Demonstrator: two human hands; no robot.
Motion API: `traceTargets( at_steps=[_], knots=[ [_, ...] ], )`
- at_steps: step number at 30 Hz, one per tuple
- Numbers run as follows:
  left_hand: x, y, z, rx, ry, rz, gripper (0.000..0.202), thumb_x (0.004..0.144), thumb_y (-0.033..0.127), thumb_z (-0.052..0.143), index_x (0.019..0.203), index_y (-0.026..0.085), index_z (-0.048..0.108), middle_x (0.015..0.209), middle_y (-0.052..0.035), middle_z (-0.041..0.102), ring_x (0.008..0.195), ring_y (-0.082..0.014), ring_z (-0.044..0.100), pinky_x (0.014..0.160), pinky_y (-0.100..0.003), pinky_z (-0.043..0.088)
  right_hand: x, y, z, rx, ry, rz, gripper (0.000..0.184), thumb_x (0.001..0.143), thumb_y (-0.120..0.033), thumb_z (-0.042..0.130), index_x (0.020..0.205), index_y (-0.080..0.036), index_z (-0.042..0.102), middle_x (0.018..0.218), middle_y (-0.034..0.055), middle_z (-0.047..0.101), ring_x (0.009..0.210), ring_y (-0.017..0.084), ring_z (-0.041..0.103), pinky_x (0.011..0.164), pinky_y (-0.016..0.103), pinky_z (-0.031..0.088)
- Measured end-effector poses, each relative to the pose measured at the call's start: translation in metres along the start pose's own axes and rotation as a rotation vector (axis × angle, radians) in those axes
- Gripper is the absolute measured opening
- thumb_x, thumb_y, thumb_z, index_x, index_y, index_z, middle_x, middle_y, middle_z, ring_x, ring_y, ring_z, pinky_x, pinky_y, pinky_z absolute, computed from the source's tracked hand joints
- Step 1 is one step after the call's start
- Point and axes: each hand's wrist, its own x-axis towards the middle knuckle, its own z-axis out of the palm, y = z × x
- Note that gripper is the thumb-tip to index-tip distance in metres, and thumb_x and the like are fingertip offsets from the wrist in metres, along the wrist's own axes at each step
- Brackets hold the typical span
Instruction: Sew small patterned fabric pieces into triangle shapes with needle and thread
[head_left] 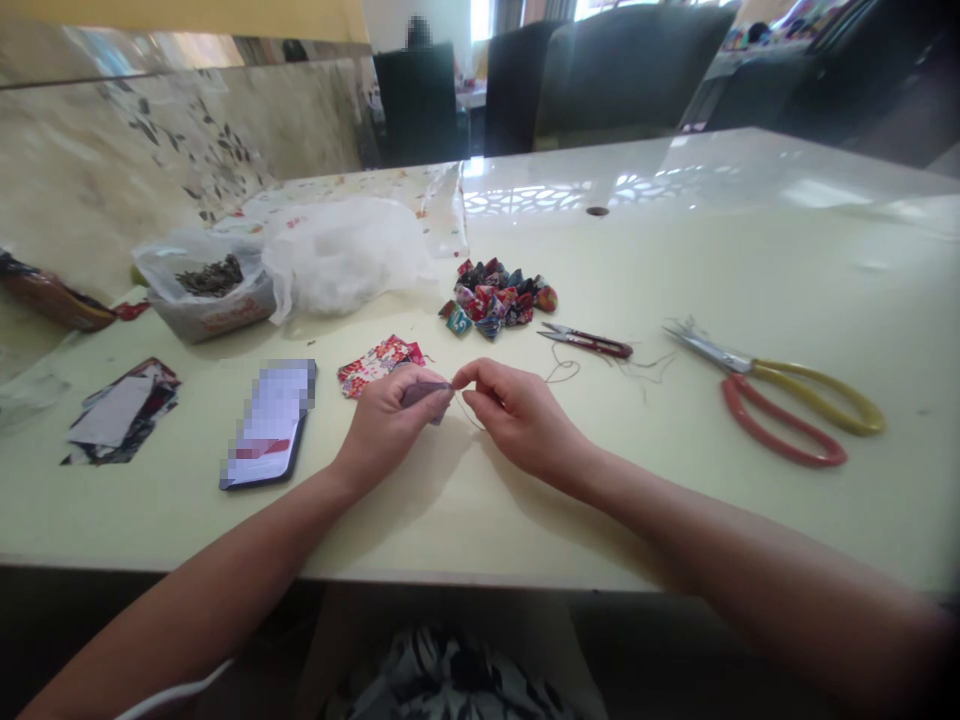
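Between the thumb and fingers of my left hand (pixel 394 410) is a small piece of dark greyish fabric (pixel 426 394), mostly covered by the fingers. My right hand (pixel 517 405) is pinched at the fabric's right edge, its fingertips nearly touching the left ones. A thin thread (pixel 471 412) hangs in a loop below the right fingertips. Whether a needle sits in that pinch is too small to see. Just behind the left hand lie red and white floral fabric pieces (pixel 379 365). Farther back is a cluster of small stuffed patterned fabric pieces (pixel 499 300).
Red-handled thread snips (pixel 589 341) and loose thread lie right of centre, with large scissors (pixel 795 390) beyond. On the left are a phone (pixel 270 425) and stacked fabric pieces (pixel 124 410). Behind them stand a bag of dried brownish bits (pixel 206 290) and a bag of white stuffing (pixel 349 255).
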Motion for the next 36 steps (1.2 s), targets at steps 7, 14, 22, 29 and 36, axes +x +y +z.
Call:
traceTargets(
  at_steps=[7, 14, 22, 29, 36],
  knots=[
    [0.000, -0.004, 0.000, -0.119, -0.016, -0.117, 0.022, 0.081, 0.038, 0.076, 0.086, 0.016, 0.074, 0.074, -0.0019, 0.067, 0.068, -0.0132, 0.058, 0.067, -0.025, 0.048, 0.000, 0.000, 0.000, 0.009, 0.007, 0.007, 0.014, 0.090, -0.015, 0.050, 0.095, -0.017, 0.062, 0.063, -0.0043, 0.045, 0.061, 0.011, 0.041, 0.064, 0.025, 0.032],
    [0.000, -0.013, -0.001, -0.255, -0.037, -0.161, 0.021, 0.080, 0.037, 0.078, 0.088, 0.018, 0.077, 0.076, -0.0023, 0.070, 0.069, -0.0127, 0.062, 0.067, -0.023, 0.048, 0.000, -0.002, -0.003, 0.081, -0.020, 0.065, 0.012, 0.090, -0.015, 0.052, 0.094, -0.016, 0.063, 0.061, -0.0056, 0.044, 0.058, 0.009, 0.038, 0.059, 0.025, 0.030],
    [0.001, -0.016, 0.000, -0.480, -0.040, -0.267, 0.018, 0.074, 0.032, 0.084, 0.084, 0.017, 0.078, 0.073, -0.0007, 0.072, 0.067, -0.0116, 0.065, 0.074, -0.025, 0.053, 0.004, 0.002, -0.005, 0.228, -0.071, 0.082, 0.013, 0.090, -0.018, 0.053, 0.094, -0.014, 0.064, 0.061, -0.0059, 0.043, 0.057, 0.009, 0.040, 0.056, 0.023, 0.032],
    [0.002, -0.010, 0.002, -0.629, -0.054, -0.339, 0.015, 0.068, 0.027, 0.086, 0.073, 0.016, 0.077, 0.074, -0.0006, 0.072, 0.068, -0.0103, 0.064, 0.079, -0.026, 0.057, 0.005, 0.008, -0.006, 0.394, -0.116, 0.105, 0.015, 0.088, -0.026, 0.057, 0.093, -0.015, 0.066, 0.063, -0.0045, 0.047, 0.060, 0.010, 0.046, 0.058, 0.024, 0.034],
    [0.003, -0.011, 0.002, -0.661, -0.083, -0.403, 0.018, 0.066, 0.027, 0.086, 0.074, 0.015, 0.076, 0.074, -0.0004, 0.072, 0.069, -0.0109, 0.065, 0.080, -0.026, 0.056, 0.005, 0.008, -0.004, 0.458, -0.112, 0.117, 0.014, 0.087, -0.028, 0.060, 0.090, -0.015, 0.065, 0.063, -0.0045, 0.050, 0.062, 0.009, 0.048, 0.061, 0.024, 0.038]
  ],
)
